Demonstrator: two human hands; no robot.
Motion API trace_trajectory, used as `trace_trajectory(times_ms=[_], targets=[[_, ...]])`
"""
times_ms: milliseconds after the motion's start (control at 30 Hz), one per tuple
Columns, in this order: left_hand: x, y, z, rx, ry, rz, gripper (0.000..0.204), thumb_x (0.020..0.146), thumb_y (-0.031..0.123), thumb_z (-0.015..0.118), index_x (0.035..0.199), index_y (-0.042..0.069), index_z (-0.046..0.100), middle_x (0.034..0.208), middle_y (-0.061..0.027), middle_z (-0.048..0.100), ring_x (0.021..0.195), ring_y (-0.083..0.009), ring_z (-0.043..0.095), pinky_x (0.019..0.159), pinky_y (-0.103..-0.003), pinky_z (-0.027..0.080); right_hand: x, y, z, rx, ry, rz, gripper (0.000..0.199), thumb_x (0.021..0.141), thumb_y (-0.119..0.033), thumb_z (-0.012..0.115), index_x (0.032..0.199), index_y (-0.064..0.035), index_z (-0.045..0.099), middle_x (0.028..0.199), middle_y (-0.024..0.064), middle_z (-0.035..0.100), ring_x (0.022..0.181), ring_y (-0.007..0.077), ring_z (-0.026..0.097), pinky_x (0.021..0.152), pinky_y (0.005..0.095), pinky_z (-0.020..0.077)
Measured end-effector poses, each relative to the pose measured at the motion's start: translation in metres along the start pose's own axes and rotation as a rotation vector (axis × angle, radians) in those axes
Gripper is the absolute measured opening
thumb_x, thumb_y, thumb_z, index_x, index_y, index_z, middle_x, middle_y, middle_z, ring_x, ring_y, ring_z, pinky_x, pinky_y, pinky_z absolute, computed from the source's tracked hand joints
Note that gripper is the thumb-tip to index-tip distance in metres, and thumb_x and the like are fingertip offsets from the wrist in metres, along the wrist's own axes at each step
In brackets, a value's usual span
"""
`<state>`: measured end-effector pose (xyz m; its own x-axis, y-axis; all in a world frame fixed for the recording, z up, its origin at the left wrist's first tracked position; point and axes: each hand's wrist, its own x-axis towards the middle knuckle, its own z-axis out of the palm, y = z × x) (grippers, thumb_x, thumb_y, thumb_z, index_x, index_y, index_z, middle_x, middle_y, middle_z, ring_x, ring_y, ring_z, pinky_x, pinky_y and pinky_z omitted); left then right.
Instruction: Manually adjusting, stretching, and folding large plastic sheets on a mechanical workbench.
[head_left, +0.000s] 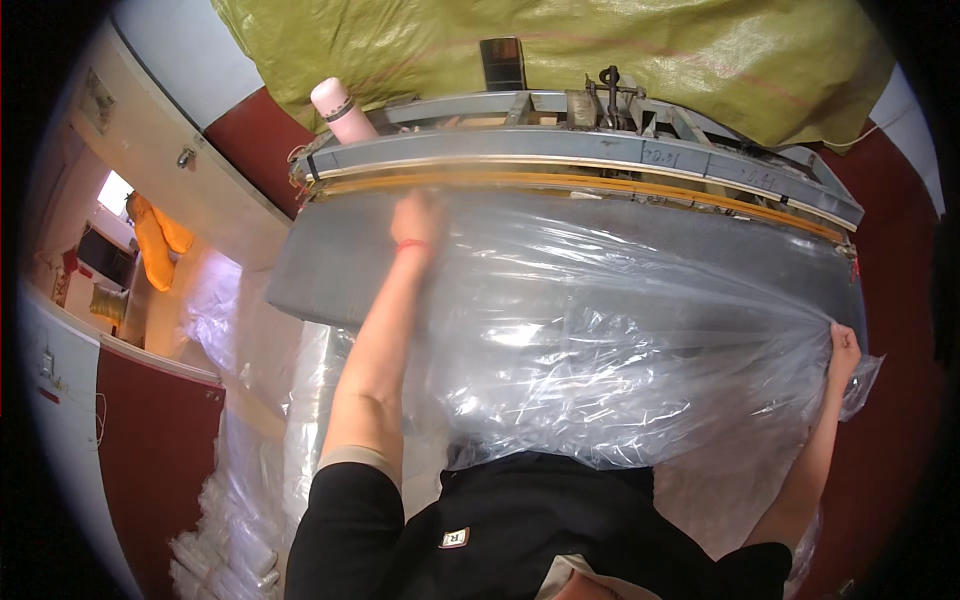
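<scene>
Nearest the camera: your black shirt (540,510), bottom centre of the picture. The clear plastic sheet (560,335) lies from the centre toward the right over the grey worktop (330,255), its lower edge bunched against your shirt.

Right grip (846,344), right of the picture: clenched on the sheet's gathered side. Creases fan out from it, so this hold probably keeps the plastic taut. Left grip (416,218), upper centre-left: blurred, at the sheet's left side near the orange strip (480,178); cannot tell whether it grasps or merely presses. Its reach away from the right suggests spreading the plastic flat.

Pink bottle (345,112), upper left, sits behind the metal bar (480,145), likely to be clear of the plastic.

Count: hands, two; sheet, apparently one, layers not countable; bottle, one; dark slab (502,64) at top centre, one; red wristband (411,244), one. Plastic heap (225,530), lower left: pieces not countable.
</scene>
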<state>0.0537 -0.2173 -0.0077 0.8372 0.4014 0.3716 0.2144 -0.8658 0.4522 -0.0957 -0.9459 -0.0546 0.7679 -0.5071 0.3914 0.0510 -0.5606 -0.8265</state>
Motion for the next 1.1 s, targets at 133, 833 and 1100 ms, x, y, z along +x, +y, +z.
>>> trace_trajectory(times_ms=[133, 833, 1100], targets=[[0.004, -0.002, 0.005, 0.064, -0.086, -0.069, 0.027, 0.068, 0.023, 0.065, 0.091, 0.008, 0.062, 0.081, -0.0132, 0.062, 0.075, -0.0270, 0.060, 0.066, -0.036, 0.046, 0.005, 0.007, 0.000, 0.036, 0.013, -0.016, 0.015, 0.081, -0.015, 0.059, 0.075, -0.0008, 0.057, 0.072, -0.0044, 0.052, 0.070, 0.0043, 0.045, 0.068, 0.0172, 0.0372], [0.075, -0.082, 0.048, -0.777, 0.303, -0.190, 0.016, 0.080, 0.016, 0.050, 0.072, 0.002, 0.048, 0.058, -0.0041, 0.052, 0.052, -0.0105, 0.047, 0.050, -0.024, 0.040, 0.100, -0.044, 0.189, 0.066, 0.305, -0.043, 0.022, 0.077, -0.023, 0.063, 0.076, -0.0036, 0.053, 0.068, -0.0009, 0.054, 0.063, 0.0059, 0.046, 0.061, 0.0200, 0.0393], [0.094, -0.124, 0.050, -0.746, 0.557, -0.331, 0.014, 0.079, 0.010, 0.054, 0.070, 0.005, 0.044, 0.060, -0.0008, 0.049, 0.049, -0.0071, 0.043, 0.045, -0.019, 0.035, 0.102, -0.058, 0.190, -0.013, 0.326, -0.022, 0.014, 0.074, -0.014, 0.060, 0.077, -0.0028, 0.052, 0.063, 0.0021, 0.053, 0.059, 0.0096, 0.050, 0.058, 0.0227, 0.0411]])
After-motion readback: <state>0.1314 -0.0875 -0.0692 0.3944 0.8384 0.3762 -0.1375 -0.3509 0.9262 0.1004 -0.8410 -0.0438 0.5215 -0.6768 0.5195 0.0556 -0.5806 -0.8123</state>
